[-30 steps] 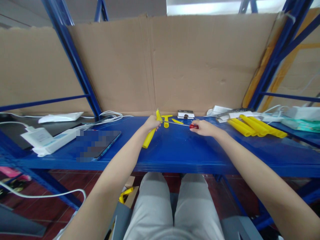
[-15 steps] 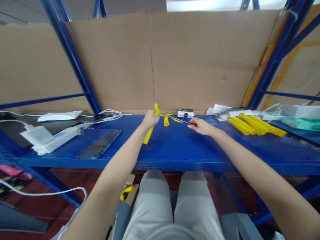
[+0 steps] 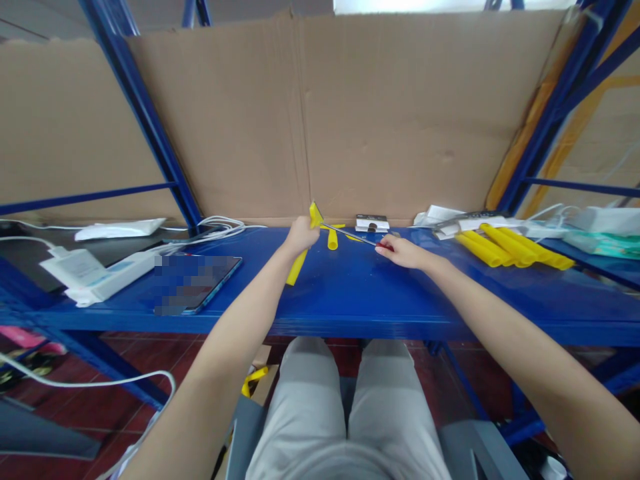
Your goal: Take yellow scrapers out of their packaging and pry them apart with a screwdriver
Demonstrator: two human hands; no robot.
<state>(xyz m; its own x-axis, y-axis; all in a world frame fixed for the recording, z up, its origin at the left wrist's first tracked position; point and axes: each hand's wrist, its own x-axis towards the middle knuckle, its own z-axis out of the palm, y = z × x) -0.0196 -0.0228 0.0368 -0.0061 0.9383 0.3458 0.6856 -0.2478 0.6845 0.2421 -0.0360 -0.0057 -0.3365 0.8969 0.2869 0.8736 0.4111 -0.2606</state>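
My left hand [image 3: 303,235] is closed around a yellow tool with a tube-like handle [image 3: 297,268] and a flared head [image 3: 315,215], perhaps a scraper. Its handle slants down below my fist toward the shelf. In my right hand [image 3: 397,250] is a screwdriver [image 3: 350,235], its red handle mostly covered by my fingers. The metal shaft points left, and its tip is at the yellow head; whether it is inserted there I cannot tell. Just behind the shaft another yellow tool [image 3: 333,239] lies on the shelf, with a small yellow piece [image 3: 355,237] beside it.
Several yellow tubes [image 3: 515,247] lie at the right of the blue shelf [image 3: 350,293]. A small black-and-white box [image 3: 372,223] stands by the cardboard wall [image 3: 400,120]. To the left are a phone [image 3: 210,283], a power strip [image 3: 115,277] and white cables [image 3: 225,229].
The view has tilted very slightly. Both hands keep nearly the same place, the left on the yellow tool and the right on the screwdriver.
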